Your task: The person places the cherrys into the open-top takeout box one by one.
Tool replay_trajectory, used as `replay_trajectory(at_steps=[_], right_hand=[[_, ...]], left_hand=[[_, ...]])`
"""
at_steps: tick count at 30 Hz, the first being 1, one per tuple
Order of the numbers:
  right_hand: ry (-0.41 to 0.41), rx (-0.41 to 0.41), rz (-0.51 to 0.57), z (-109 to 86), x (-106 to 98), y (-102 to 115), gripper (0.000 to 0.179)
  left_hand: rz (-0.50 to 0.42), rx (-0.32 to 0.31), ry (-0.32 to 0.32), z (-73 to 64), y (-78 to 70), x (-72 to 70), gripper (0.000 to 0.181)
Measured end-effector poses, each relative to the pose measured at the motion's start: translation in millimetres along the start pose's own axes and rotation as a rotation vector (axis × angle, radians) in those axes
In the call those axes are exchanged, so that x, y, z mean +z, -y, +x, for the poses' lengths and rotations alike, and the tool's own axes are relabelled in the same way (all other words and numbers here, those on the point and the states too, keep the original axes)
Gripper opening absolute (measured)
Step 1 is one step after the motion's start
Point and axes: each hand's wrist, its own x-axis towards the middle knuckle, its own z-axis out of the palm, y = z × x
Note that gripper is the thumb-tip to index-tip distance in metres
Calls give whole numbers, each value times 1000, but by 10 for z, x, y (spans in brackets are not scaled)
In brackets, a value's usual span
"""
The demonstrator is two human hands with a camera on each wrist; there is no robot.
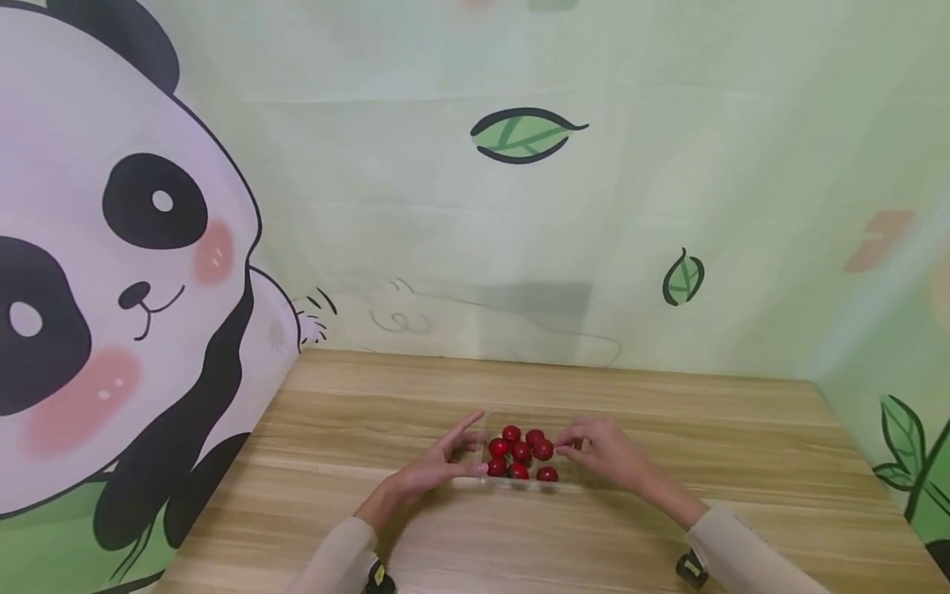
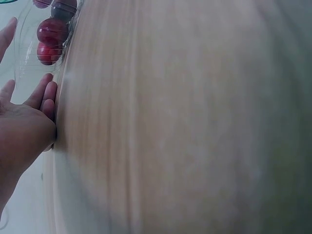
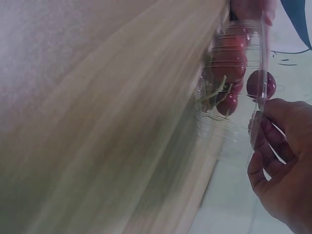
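Observation:
A clear plastic box (image 1: 566, 472) with ridged walls sits on the table, holding several dark red cherries (image 1: 518, 471). Thin green stems show through its wall in the right wrist view. My left hand (image 1: 438, 464) is at the box's left side, fingers spread and mostly straight, the thumb at the near left corner. At the right side, my right hand (image 1: 604, 452) has thumb and forefinger brought together beside one cherry (image 3: 261, 85). That cherry sits at rim height, above the others, and seems pinched by its stem; the stem itself is hidden by the fingertips.
The wood-grain table (image 1: 356, 396) extends around the box on all sides. Behind it hangs a pale green cloth backdrop (image 1: 401, 198) with a panda and leaves printed on it. Dark bands with devices (image 1: 693, 569) are on the wrists.

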Motion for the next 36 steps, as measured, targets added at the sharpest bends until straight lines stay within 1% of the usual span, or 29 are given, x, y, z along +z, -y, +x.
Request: replay_trajectory(at_steps=[4,8,13,17,21,27,30,32,36], right_hand=[[-8,-16,-33,3,44,-3,8],[3,-31,-67,14,58,8,9],[13,-83,-120,29,58,8,7],[11,-113,-169,27,61,2,7],[13,-124,-235,24,72,7,8],[30,-105,-305,9,83,2,9],[35,-112,-339,9,86,-9,9],[37,-118,-354,14,87,-17,8],[40,-133,-344,31,92,-29,8]], left_hand=[[1,-3,-7,-8,-1,-1,92],[7,4,-6,-15,-5,0,91],[7,3,-6,-13,-15,-1,92],[6,15,3,-1,-6,-5,93],[-6,8,-2,0,7,-8,92],[-13,-9,-5,0,10,11,93],[-17,-11,-3,1,3,15,93],[-14,-5,-3,0,-1,13,93],[-15,-8,-8,-8,-4,4,91]])
